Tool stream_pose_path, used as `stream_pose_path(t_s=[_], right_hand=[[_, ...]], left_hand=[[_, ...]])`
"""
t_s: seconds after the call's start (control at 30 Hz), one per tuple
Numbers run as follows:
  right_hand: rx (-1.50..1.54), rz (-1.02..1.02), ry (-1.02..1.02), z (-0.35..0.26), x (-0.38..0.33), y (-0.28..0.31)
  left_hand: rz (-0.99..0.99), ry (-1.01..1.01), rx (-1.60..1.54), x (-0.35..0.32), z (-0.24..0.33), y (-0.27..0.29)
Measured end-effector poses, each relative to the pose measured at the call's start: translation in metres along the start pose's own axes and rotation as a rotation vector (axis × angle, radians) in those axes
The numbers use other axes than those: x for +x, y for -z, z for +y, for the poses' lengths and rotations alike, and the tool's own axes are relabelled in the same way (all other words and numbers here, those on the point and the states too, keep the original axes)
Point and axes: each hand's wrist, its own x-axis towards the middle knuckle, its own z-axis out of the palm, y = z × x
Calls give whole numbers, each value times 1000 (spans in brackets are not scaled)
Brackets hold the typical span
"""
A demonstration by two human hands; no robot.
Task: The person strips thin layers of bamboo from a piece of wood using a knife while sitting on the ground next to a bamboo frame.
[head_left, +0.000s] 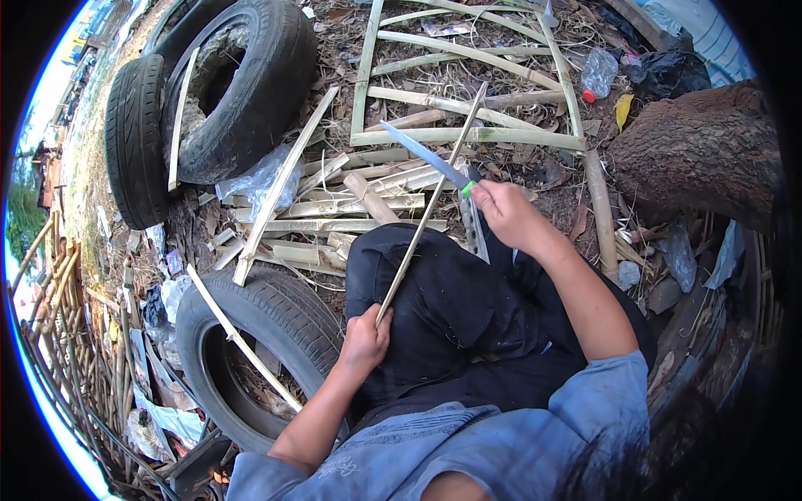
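My left hand (365, 341) is closed round the lower end of a thin bamboo strip (427, 212), which slants up and away over my dark trousers. In my right hand (502, 214) is a knife (430, 160) with a green-edged handle and a long blade pointing up to the left. The blade crosses the strip at its upper half; whether it touches cannot be told. Beyond my knees lies a pile of split bamboo pieces (334, 225). A bamboo frame with crosspieces (468, 136) rests on the ground at the far side.
A tyre (276, 301) lies at my left, with a bamboo strip (242, 338) across it. More tyres (280, 83) stand at the far left. A thick tree trunk (693, 159) is at the right, near a plastic bottle (599, 73). Bamboo poles (67, 334) line the left edge.
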Motion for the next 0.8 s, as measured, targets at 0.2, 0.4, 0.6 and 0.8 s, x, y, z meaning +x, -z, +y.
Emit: stream_pose_path(t_s=[0.2, 0.4, 0.6, 0.8], right_hand=[[82, -98, 83, -5, -22, -31], [9, 221, -3, 17, 17, 8], [312, 167, -29, 59, -10, -20], [383, 115, -70, 54, -22, -16]], left_hand=[[-29, 29, 10, 2, 4, 2], [-35, 14, 16, 2, 3, 1], [-40, -16, 48, -1, -3, 2], [-42, -41, 93, -3, -7, 6]])
